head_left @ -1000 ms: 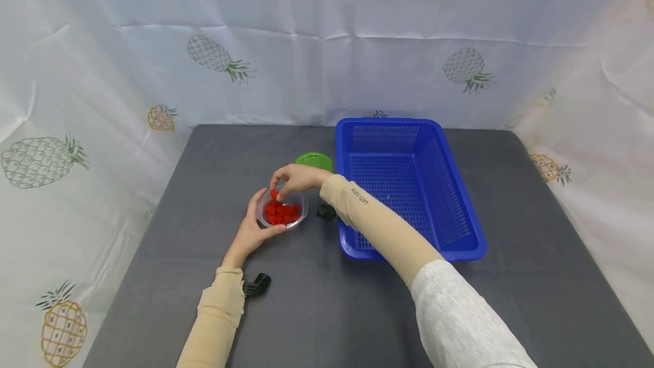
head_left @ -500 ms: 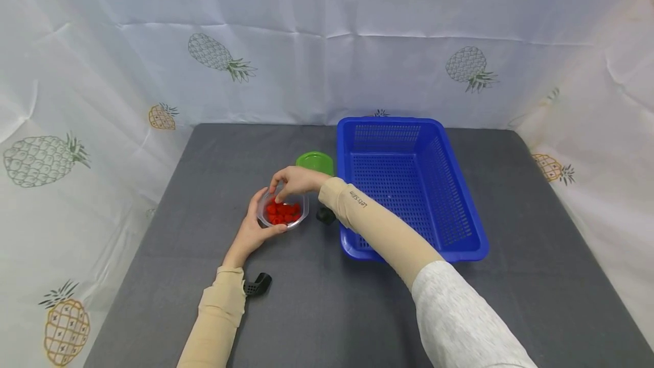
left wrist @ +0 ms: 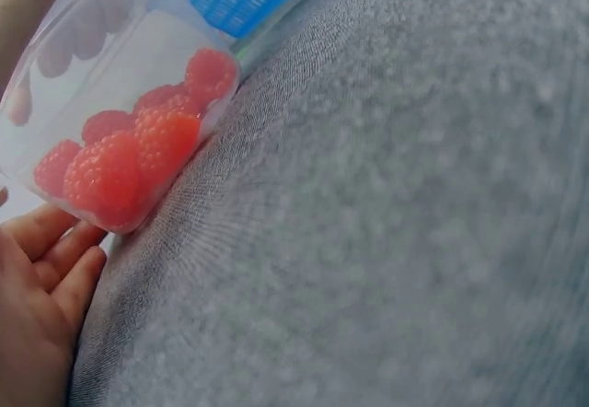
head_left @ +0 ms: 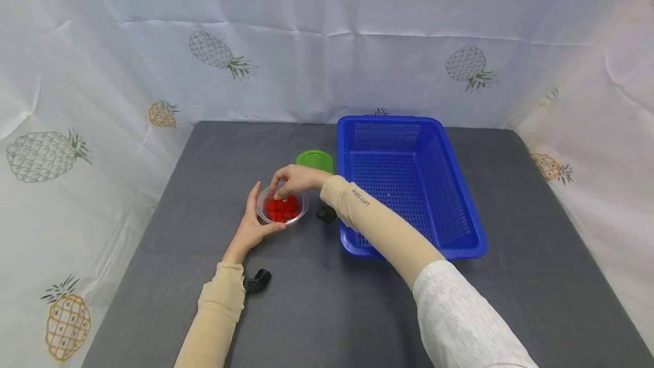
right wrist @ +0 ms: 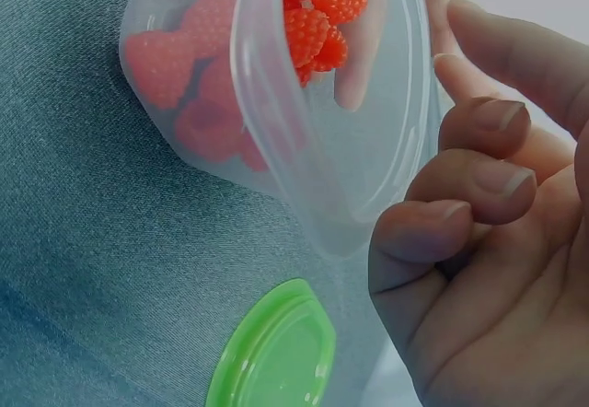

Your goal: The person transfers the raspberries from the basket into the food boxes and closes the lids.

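Note:
A clear plastic tub [head_left: 304, 209] stands on the dark grey cloth, left of the blue basket, with several red raspberries [head_left: 284, 208] inside. My left hand [head_left: 250, 229] holds the tub, thumb at the near rim and fingers along its left side; in the left wrist view, fingertips [left wrist: 87, 260] meet the tub's lower corner. Over the tub's far rim hangs my right hand [head_left: 296, 179], its fingers bent downward. The right wrist view shows that hand's fingers [right wrist: 497, 186] loosely curled beside the tub's rim, with no raspberry visible between them.
A green lid [head_left: 314, 159] lies just behind the right hand. To its right stands a perforated blue basket [head_left: 462, 209], partly behind the right forearm. Black wrist cameras [head_left: 257, 281] jut out beside both wrists. White pineapple-print sheets [head_left: 327, 67] border the table's back and sides.
The raspberry pinched by the right hand a second ago no longer shows in its fingers, and the raspberries in the tub have shifted. The left forefinger has straightened up from the rim.

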